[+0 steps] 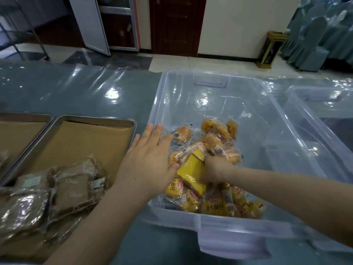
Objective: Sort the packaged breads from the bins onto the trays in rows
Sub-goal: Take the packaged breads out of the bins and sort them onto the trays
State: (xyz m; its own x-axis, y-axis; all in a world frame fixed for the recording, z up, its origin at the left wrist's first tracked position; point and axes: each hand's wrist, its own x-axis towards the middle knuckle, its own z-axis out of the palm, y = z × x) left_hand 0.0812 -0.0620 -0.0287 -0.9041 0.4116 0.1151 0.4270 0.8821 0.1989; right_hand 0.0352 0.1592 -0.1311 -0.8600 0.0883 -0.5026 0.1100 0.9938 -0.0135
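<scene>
Yellow pack (192,172) in bin (210,223), on top | R hand (215,169) curled on it | L hand (147,159) flat, holds nothing | step: pick | next: lift clear, carry left to tray (95,119), start row

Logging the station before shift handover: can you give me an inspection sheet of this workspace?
Surface: table under teal cloth and clear plastic sheet.
Job's things: clear bin holds yellow packaged breads; near tray, paper-lined, carries brown packaged breads; second tray lies left of it; second clear bin at right, contents unclear.
Clutter: nothing seen.
Hands: left hand, fingers straight, over the bin's left rim; right hand grips a yellow pack inside the bin.
Cables: nothing seen.
Surroundings: dark door, gold-trimmed floor bin, covered chairs.
</scene>
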